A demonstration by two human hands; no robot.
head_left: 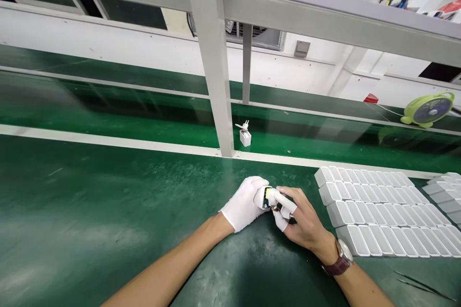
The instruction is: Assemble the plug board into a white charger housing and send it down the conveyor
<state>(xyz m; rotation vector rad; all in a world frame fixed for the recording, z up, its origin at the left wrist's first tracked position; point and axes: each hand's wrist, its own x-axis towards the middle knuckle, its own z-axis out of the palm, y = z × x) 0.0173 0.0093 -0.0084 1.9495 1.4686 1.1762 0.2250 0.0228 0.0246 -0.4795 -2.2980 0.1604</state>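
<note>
We see our white-gloved left hand [247, 204] closed around a small white plastic housing [261, 197] with a dark circuit board and a yellow part showing in its open side, held just above the green work surface [108, 216]. Our right hand [304, 218], with white finger cots on some fingers and a brown-strapped wristwatch [340, 259] at the wrist, pinches at the housing's open side. To the right stand rows of white rectangular open boxes [392, 213]; black slender tweezers [425, 285] lie near them. Beyond the grey upright post's foot [226, 146] stands a small white box [245, 138] with white parts protruding.
</note>
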